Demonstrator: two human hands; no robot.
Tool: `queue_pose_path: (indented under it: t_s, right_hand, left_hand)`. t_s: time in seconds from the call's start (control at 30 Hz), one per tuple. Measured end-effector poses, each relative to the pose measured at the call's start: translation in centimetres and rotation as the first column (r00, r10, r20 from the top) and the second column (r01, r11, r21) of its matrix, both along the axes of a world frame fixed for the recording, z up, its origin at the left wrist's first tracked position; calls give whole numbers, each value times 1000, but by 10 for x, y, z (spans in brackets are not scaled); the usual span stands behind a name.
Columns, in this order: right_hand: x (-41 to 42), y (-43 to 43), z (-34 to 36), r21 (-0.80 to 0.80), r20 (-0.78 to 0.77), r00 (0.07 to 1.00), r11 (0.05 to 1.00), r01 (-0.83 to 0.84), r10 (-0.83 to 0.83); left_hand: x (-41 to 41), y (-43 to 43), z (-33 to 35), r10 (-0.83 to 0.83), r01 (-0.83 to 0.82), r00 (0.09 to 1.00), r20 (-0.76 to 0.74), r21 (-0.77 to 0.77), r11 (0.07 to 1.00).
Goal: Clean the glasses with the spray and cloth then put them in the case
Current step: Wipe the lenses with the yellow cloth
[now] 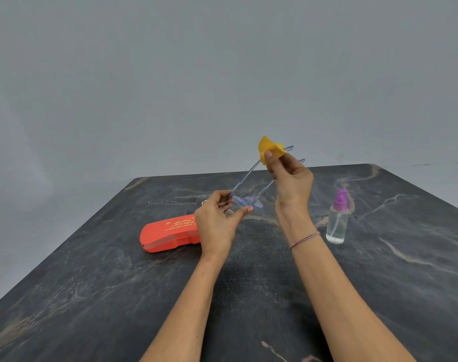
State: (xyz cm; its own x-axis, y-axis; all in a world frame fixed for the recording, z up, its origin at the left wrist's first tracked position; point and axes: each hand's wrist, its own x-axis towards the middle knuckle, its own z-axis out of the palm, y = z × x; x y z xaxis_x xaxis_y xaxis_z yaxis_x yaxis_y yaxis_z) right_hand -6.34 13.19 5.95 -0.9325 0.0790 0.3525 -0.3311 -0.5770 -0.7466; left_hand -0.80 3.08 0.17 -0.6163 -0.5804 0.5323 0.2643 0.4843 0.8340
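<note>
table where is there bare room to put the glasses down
Bare tabletop lies between the red case and the spray bottle, below the forearms, and near left in front of the case. Crowded above mid-table: left hand holds the glasses, right hand pinches the yellow cloth at a temple arm.

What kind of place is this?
Probably a plain indoor room with a work table: there is a dark marbled table, a bare grey wall behind it, and just glasses-cleaning things on it, an orange case and a spray bottle.
</note>
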Motion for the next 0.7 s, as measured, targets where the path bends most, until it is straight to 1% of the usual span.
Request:
queue_pose_path:
  t_s: [0.07,0.17,0.23,0.33,0.4,0.43,0.5,0.57,0.63,0.7]
  right_hand:
    - [-5,7,3,-88,15,1000,996,11,-10]
    - [-8,9,2,-139,54,998,990,-9,17]
    - [-4,3,-1,-107,62,996,992,-59,66]
    - [6,-9,-7,43,33,990,990,-135,134]
    - [9,-10,-7,91,28,994,990,-111,109]
    - [7,-8,-5,74,31,996,994,-86,84]
    - [1,-1,-2,-21,52,997,999,-47,48]
    - [-5,5,0,-93,84,995,995,-38,46]
    - [-6,3,-4,-88,109,990,993,-79,89]
    - [-3,-3,-8,3,117,982,988,-153,151]
  left_hand:
    - [1,0,0,0,0,1000,-1,-11,1000]
    - [1,0,0,-1,1,1000,-8,-26,1000]
    - [1,-1,-1,10,-11,1000,-25,-37,999]
    - [2,-2,1,18,-20,998,-57,-35,999]
    - [2,-3,1,30,-34,997,-69,-46,998]
    - [2,-4,1,34,-38,997,-72,-56,998]
    - [2,-4,0,32,-37,997,-72,-79,996]
    - [2,-4,-1,32,-39,997,-73,-99,994]
    - [1,-5,-2,55,-65,995,-78,-126,990]
    - [1,-9,-2,86,-99,992,-89,-163,982]
